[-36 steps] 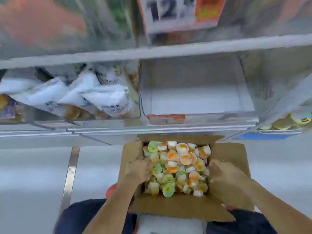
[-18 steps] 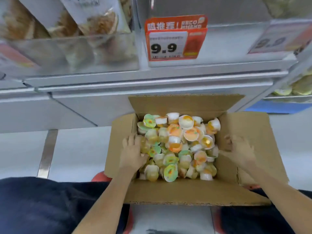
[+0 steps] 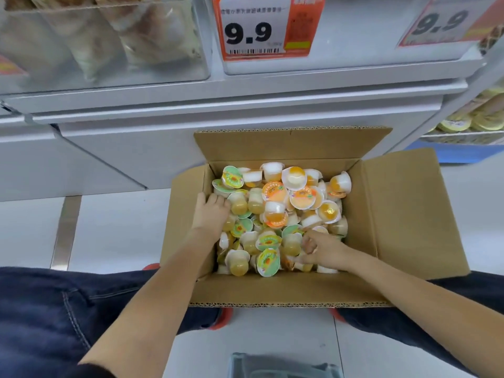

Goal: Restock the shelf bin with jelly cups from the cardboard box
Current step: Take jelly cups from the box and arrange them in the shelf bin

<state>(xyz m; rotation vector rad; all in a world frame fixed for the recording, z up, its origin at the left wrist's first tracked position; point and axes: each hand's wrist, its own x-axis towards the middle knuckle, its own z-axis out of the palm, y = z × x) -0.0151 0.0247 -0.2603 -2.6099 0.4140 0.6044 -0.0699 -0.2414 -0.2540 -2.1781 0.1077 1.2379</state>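
Kneeling before the store shelving, I reach both hands into the open cardboard box [image 3: 409, 214] on the floor between my knees. My left hand [image 3: 211, 214] lies flat on the jelly cups [image 3: 275, 211] by the box's left wall, its fingers straight and together. My right hand [image 3: 323, 251] sits low among the cups near the front, its fingers curled over some; whether they grip one I cannot tell. Above, a 9.9 price tag [image 3: 261, 28] fronts a clear shelf bin [image 3: 354, 42].
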